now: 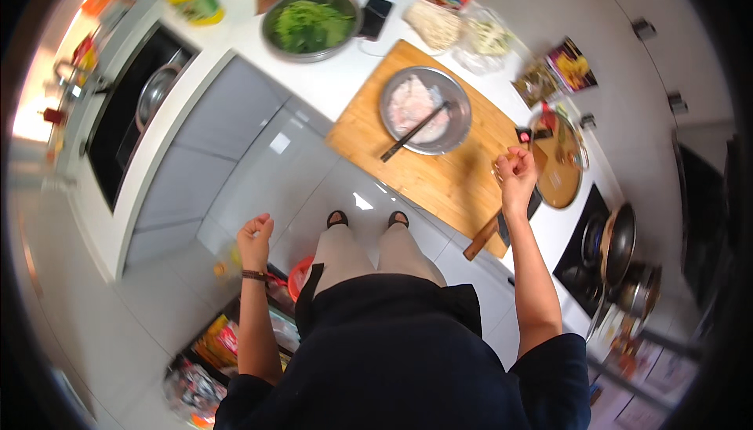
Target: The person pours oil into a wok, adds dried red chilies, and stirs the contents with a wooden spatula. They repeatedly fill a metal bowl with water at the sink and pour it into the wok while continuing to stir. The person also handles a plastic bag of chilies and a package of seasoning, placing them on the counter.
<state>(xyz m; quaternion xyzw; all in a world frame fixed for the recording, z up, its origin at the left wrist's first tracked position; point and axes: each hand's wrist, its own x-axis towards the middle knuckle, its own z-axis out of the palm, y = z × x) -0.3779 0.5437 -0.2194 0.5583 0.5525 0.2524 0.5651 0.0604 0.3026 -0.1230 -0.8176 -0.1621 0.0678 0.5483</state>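
Note:
My right hand is raised over the right end of a wooden cutting board, fingers curled near a small clear glass-like item; whether it holds this I cannot tell. On the board stands a steel bowl of pale raw meat or fish, with dark chopsticks resting across its rim. A cleaver with a wooden handle lies at the board's right corner, its blade partly behind my right arm. My left hand hangs over the floor, fingers loosely curled, with nothing visible in it.
A steel bowl of leafy greens, a phone, noodles and bagged vegetables stand along the counter's back. Right are a glass lid and a pan by the hob. A sink lies left; a red bin stands near my legs.

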